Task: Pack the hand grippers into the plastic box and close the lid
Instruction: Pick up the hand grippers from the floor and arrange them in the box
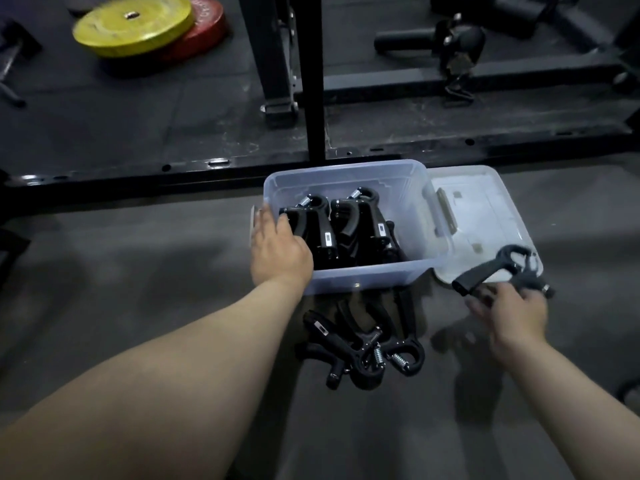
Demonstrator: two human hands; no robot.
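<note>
Packing is midway in the head view: the left hand (280, 249) rests on packed grippers (360, 230) inside the plastic box (349, 279), its grip unclear, while the right hand (510, 308) clasps a lifted gripper (483, 271) right of the box over the lid (485, 202), probably next to go in, with loose grippers (363, 344) waiting in front.

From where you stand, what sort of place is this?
Probably a gym's weight area: a yellow weight plate and a red plate lie on the dark floor, a black rack frame stands behind, and hand grippers sit in a plastic box.
</note>
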